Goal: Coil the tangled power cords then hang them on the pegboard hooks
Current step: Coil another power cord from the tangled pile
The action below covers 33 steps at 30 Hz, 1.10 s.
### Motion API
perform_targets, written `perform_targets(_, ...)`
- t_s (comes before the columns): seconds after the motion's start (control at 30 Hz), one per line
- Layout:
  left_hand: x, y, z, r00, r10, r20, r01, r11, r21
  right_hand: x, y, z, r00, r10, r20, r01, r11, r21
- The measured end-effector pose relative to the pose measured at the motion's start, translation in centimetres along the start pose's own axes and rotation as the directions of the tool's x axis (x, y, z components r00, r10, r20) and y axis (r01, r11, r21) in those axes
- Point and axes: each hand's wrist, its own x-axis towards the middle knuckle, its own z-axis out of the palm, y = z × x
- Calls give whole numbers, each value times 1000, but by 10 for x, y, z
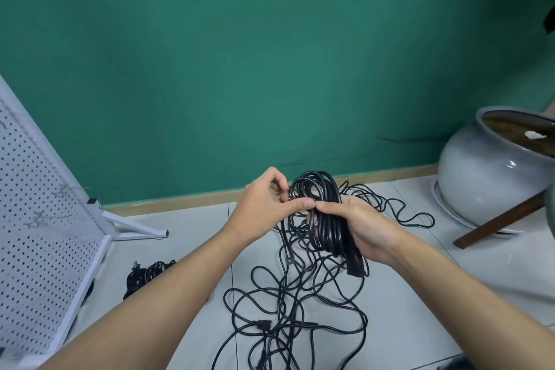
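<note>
A coil of black power cord stands upright between my hands above the floor. My right hand grips the coil from the right, fingers curled round its loops. My left hand pinches a strand at the coil's left side, thumb and fingers together. Loose cord trails down from the coil into a tangle of black cords spread over the white floor. A white pegboard with several wire hooks leans at the left.
A second black cord bundle lies on the floor beside the pegboard's foot. A large grey ceramic pot stands at the right with a brown wooden bar leaning by it. A green wall rises behind.
</note>
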Motion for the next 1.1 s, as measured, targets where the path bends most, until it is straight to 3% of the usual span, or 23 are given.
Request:
perform_targets(0.17, -1, -18, 2, 986, -136, 98, 145, 986, -83, 1, -2, -4, 1000, -7, -1, 7, 995, -100)
perform_targets(0.3, -1, -18, 2, 995, -45, 93, 48, 999, -23, -1, 3, -2, 999, 1, -40, -10, 979, -205)
perform_targets(0.43, -1, -15, 6, 995, 99, -3, -99, 994, 56, -2, 2, -1, 998, 2, -56, -11, 985, -170)
perform_targets(0.53, 0, -14, 10, 993, 112, -49, -109, 992, 62, -5, 0, 2, 996, -6, -87, -9, 985, -173)
perform_targets(0.73, 1, -11, 11, 985, 144, -90, -134, 985, 113, -8, -6, 1, 999, 38, -3, -38, 999, -29)
perform_targets(1.0, 0, -14, 12, 989, -102, 109, 113, 989, -92, -4, -4, -3, 998, 54, -12, -54, 998, 10)
perform_targets(1.1, 2, -16, 8, 980, -148, 131, 152, 988, -25, -4, -3, -6, 999, 47, 27, -47, 999, -17)
